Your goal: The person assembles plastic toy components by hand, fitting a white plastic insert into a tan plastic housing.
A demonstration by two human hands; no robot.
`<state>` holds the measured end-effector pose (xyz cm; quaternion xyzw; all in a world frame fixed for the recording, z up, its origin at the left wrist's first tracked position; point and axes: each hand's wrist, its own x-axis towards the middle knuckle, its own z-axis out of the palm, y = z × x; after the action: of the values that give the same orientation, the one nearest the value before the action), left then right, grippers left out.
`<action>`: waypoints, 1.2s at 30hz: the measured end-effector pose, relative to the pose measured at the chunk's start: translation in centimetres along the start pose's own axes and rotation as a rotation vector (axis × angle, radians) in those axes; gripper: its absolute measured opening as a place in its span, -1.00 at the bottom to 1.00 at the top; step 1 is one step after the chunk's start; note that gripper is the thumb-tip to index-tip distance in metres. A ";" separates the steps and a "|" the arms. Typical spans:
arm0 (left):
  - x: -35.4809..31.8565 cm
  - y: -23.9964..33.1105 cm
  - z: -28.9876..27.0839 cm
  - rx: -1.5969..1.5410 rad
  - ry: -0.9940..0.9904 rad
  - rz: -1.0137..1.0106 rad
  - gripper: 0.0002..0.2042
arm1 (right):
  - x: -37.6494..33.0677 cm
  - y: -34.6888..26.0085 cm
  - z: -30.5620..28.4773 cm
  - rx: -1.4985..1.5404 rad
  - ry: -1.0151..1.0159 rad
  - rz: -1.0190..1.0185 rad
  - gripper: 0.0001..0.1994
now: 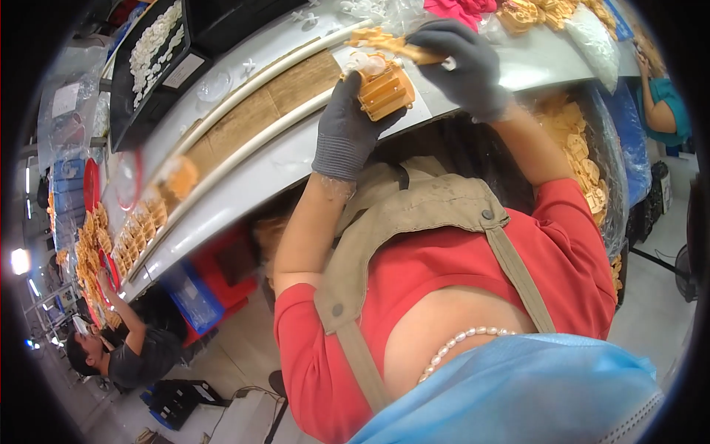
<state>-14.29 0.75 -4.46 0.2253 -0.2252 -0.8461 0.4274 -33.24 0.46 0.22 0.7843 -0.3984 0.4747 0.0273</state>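
Both hands wear dark grey gloves and are raised over the near edge of the white worktable. My left hand (pixel 346 127) is closed around an orange box-like plastic part (pixel 386 93) with parallel ribs, the thumb along its left side. Something whitish and clear (pixel 367 64) sits at the top of that part; its kind is not plain. Just beyond, my right hand (pixel 467 68) is closed on a long, thin, yellow-orange plastic piece (pixel 388 43) with an uneven outline, which reaches left above the ribbed part. A small white bit (pixel 448 64) shows at the right fingers.
A brown conveyor belt (pixel 255 111) between white rails runs left, carrying orange parts (pixel 140 229). A black tray (pixel 159 55) holds white pieces. Orange parts (pixel 532 15) and a clear bag (pixel 594 46) lie at the far right; a lined bin (pixel 584 155) stands below. Another person (pixel 137 348) works at left.
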 end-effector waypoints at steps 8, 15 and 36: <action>0.1 -0.1 0.7 -0.039 0.013 0.043 -0.38 | -0.8 0.2 2.0 -0.209 -0.261 -0.303 -0.65; 0.7 -0.1 -0.2 0.031 0.044 0.136 -0.56 | -1.1 -0.5 1.5 -0.142 -0.477 -0.240 -0.58; 0.4 -2.9 0.9 0.746 0.007 0.497 -0.51 | -2.7 0.9 4.7 0.536 0.091 0.545 -0.55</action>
<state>-16.81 2.09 -5.45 0.3058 -0.5608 -0.5778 0.5081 -31.04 -0.52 -4.76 0.6070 -0.4524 0.5863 -0.2882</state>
